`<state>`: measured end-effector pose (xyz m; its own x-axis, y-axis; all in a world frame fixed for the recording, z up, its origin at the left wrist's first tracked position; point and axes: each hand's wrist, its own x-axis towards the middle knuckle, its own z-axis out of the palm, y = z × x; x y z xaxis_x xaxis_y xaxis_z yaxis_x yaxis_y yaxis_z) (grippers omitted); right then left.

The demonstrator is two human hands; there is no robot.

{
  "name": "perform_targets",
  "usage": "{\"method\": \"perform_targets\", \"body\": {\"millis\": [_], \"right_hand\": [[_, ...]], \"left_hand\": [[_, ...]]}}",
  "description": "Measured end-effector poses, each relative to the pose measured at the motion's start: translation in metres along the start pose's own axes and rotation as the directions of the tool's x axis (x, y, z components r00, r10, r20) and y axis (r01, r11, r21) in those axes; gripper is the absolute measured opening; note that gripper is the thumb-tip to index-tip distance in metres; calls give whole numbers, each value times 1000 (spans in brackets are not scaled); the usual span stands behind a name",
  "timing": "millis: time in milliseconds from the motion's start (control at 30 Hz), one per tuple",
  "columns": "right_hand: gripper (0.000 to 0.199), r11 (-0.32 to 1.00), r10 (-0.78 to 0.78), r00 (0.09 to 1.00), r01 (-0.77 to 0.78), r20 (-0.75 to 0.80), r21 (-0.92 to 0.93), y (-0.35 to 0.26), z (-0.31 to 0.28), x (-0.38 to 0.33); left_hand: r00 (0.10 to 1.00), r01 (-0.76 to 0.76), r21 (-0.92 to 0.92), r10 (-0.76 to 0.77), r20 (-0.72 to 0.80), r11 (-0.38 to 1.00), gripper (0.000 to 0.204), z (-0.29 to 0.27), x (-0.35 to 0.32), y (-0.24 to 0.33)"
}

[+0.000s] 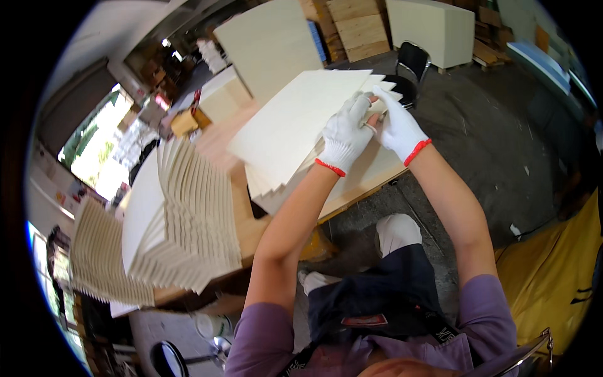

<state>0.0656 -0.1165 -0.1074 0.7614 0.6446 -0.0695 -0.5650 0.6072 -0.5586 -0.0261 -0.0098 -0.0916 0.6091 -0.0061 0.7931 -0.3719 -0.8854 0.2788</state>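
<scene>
Both hands wear white knit gloves with red cuffs, and some bare fingertips show. My left hand (pixel 347 131) is at the near right edge of a stack of cream sheets (pixel 301 116), its fingers curled; what they close on, if anything, is hidden. Close beside it, my right hand (pixel 402 129) has its fingers stretched out along the fanned sheet corners, the thumb side facing the left hand. The top sheets lie skewed over a squarer pile, with their corners stepped. The stack rests on a wooden table (pixel 358 193).
Fanned, bent stacks of cream sheets (pixel 195 220) stand to the left on the table. Beyond are a tall cream stack (pixel 270 47), a black chair (pixel 412 60) and a large cream block (pixel 433 31). Yellow cloth (pixel 553 264) hangs at the right.
</scene>
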Motion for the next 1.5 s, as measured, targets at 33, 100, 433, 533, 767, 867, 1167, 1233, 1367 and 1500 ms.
{"method": "perform_targets", "body": {"millis": [33, 100, 433, 533, 767, 867, 1167, 1233, 1367, 1500], "right_hand": [[29, 999, 35, 999, -35, 21, 23, 3, 4, -2], [32, 987, 77, 995, -85, -63, -134, 21, 29, -18], [37, 927, -26, 996, 58, 90, -371, -15, -32, -10], [41, 896, 8, 995, 39, 103, -443, -31, -28, -51], [45, 770, -13, 998, -26, -56, -638, -76, -54, -150], [47, 744, 80, 996, -32, 42, -667, -82, -59, -163], [45, 876, 44, 985, 42, 166, -480, 33, 135, -112], [42, 714, -57, 767, 479, 639, -511, 79, 160, -93], [44, 898, 391, 644, -112, 657, -425, 191, 263, -132], [47, 872, 376, 602, 27, 704, -489, 251, 304, -50]], "left_hand": [[998, 45, -106, -49, -36, 993, 34, -2, -14, 2], [983, 168, -256, -182, -30, 952, 30, -25, -57, 8], [467, 493, -804, -678, 567, -333, 51, -92, -156, 20], [262, 153, -767, -723, 639, -623, 66, -115, -151, 26], [226, 512, -750, -778, 587, -418, 56, -126, -148, 49], [401, 541, -805, -768, 500, -242, 42, -135, -166, 69], [406, 304, -883, -887, -220, 358, 34, -276, -189, 76], [497, 141, -837, -769, -403, 529, 34, -309, -165, 66], [318, 39, -793, -760, -567, 608, 37, -376, -135, 30], [380, 282, -677, -727, -572, 680, 40, -444, -156, -57]]}}
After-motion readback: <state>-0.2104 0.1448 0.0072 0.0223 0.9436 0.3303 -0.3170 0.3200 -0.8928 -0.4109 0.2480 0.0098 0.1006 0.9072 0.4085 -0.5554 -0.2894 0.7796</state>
